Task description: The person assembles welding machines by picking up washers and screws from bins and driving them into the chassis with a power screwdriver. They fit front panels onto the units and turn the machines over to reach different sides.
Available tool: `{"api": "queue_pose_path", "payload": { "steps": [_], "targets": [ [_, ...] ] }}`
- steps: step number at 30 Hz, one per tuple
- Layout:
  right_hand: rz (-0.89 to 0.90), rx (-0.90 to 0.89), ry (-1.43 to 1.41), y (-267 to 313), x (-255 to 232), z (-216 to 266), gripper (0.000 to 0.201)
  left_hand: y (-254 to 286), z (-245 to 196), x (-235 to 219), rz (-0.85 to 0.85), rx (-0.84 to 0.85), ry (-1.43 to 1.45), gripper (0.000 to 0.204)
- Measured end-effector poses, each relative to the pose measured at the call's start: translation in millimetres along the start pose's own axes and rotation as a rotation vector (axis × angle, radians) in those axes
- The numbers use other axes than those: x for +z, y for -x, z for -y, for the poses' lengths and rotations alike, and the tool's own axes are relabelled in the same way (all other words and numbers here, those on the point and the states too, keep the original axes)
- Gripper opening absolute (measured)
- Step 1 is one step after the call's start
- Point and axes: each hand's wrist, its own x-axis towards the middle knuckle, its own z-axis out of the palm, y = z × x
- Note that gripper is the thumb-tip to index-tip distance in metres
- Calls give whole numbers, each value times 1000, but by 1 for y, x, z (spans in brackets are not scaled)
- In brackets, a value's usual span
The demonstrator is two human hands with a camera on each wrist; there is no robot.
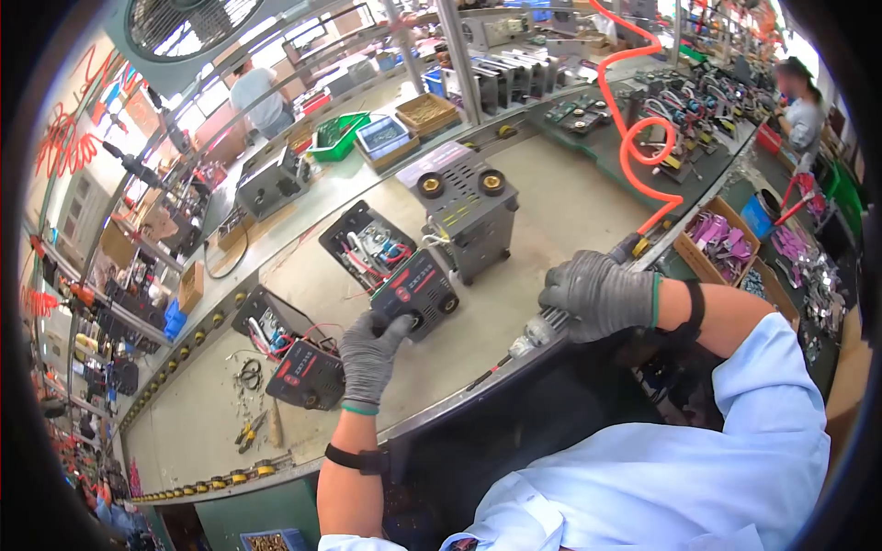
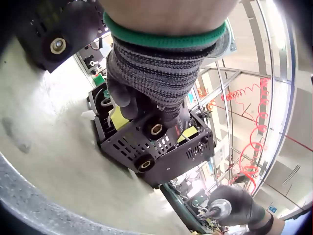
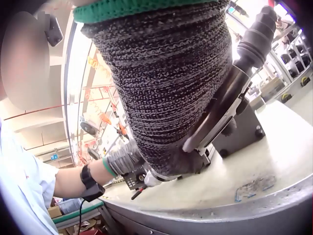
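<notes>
My gloved left hand (image 1: 369, 358) grips the black front panel (image 1: 418, 286) of an open welding machine, thumb by one of its sockets. In the left wrist view, the fingers curl over the edge of the slotted panel with brass-centred sockets. Behind this panel lies the machine's open case (image 1: 360, 243), with red and white wires showing. My gloved right hand (image 1: 602, 296) holds an air screwdriver (image 3: 222, 105) near the bench's front edge. Its tip end (image 1: 533, 338) points left toward the panel, apart from it. The right wrist view hides most of the fingers behind the glove.
A grey machine with two brass sockets (image 1: 469, 216) stands just behind. Another open machine (image 1: 308, 372) sits at left, beside pliers (image 1: 250, 432) and loose screws. An orange coiled hose (image 1: 643, 138) hangs at right. Boxes of purple parts (image 1: 719, 241) stand beyond my right hand.
</notes>
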Motion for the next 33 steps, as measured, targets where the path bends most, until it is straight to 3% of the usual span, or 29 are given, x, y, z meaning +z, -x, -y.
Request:
{"api": "queue_pose_path", "payload": {
  "steps": [2,4,6,7,9,12,14,16,18,20,22,23,24,26,28,30,32,33],
  "targets": [
    [37,140,-169,25,-16,0,53,-5,10,-4,50,-102,202,33],
    [50,209,-216,53,-21,-13,53,-7,14,-8,70,-86,217,31],
    [41,326,-992,87,-18,-34,63,-5,18,-17,-48,-150,351,31],
    [41,330,-990,102,-20,-34,63,-7,25,-23,-77,-121,353,30],
    [295,578,-1724,136,-28,-31,73,-2,25,-19,-83,-97,372,31],
    [522,658,-1660,170,12,-14,85,11,16,-13,-94,-103,340,34],
    [473,573,-1526,180,35,-2,84,19,6,-16,-229,-42,-122,35],
    [375,494,-1537,184,38,5,79,29,-13,-11,-297,37,-265,40],
    [-50,553,-1873,180,0,30,73,32,-24,-7,-371,223,-670,45],
    [-146,618,-1807,182,-18,30,69,28,-54,-22,-294,151,-720,50],
    [-46,653,-1733,189,-9,13,72,19,-65,-43,182,-132,-886,51],
    [-41,643,-1734,189,-3,11,72,19,-64,-50,166,-97,-980,50],
    [-59,666,-1706,189,4,12,73,20,-69,-51,162,-101,-984,50],
    [-64,699,-1682,189,14,15,75,25,-91,-48,-23,139,-642,47],
    [-209,649,-1641,184,19,20,78,15,-120,-23,-19,221,-235,50],
    [-232,623,-1628,179,6,28,80,-28,-107,11,-99,385,-100,60],
    [-345,632,-1602,176,-1,31,83,-55,-157,24,77,-151,167,46],
    [-427,638,-1667,175,8,30,79,-71,-144,38,62,-86,211,49]
  ]
}}
